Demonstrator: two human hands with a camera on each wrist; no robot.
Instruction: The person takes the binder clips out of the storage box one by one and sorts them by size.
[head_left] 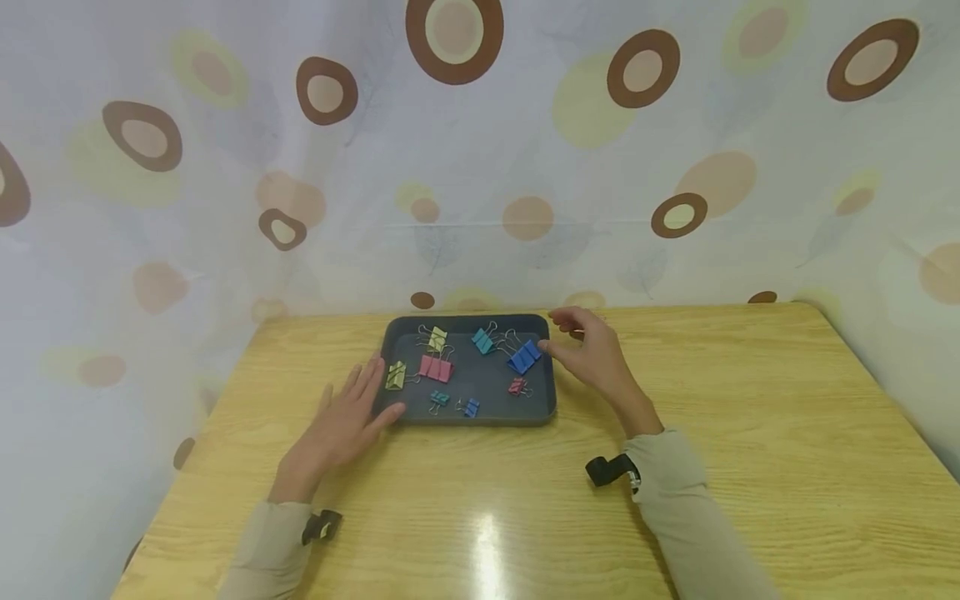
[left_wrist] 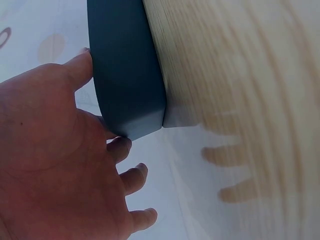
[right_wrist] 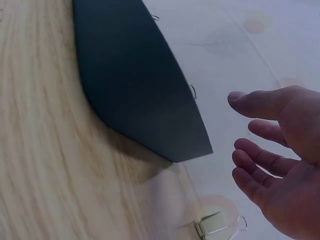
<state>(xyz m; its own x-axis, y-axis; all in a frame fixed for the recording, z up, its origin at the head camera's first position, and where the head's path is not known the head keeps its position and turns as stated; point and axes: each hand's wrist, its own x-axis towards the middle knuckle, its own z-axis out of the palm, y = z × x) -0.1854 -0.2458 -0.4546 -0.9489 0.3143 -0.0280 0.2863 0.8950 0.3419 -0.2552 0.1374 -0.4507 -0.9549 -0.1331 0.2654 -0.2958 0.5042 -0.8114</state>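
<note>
A dark grey tray (head_left: 483,379) lies on the table with several binder clips in it. My left hand (head_left: 345,425) touches its left end, fingers straight and thumb at the near corner; in the left wrist view the left hand (left_wrist: 60,145) meets the tray wall (left_wrist: 127,65). My right hand (head_left: 596,354) hovers by the right rim, fingers loosely bent. Nothing sits between the fingers of the right hand (right_wrist: 280,150) in the right wrist view. Nearest to it in the tray is a large blue binder clip (head_left: 524,357), with a small red binder clip (head_left: 517,386) below.
Also in the tray are a teal clip (head_left: 483,340), pink clip (head_left: 436,368), pale yellow clip (head_left: 437,337), olive clip (head_left: 396,376), small teal clip (head_left: 439,398) and small blue clip (head_left: 471,407). Beyond the tray, a pale clip (right_wrist: 212,225) shows. Patterned cloth (head_left: 480,267) hangs behind.
</note>
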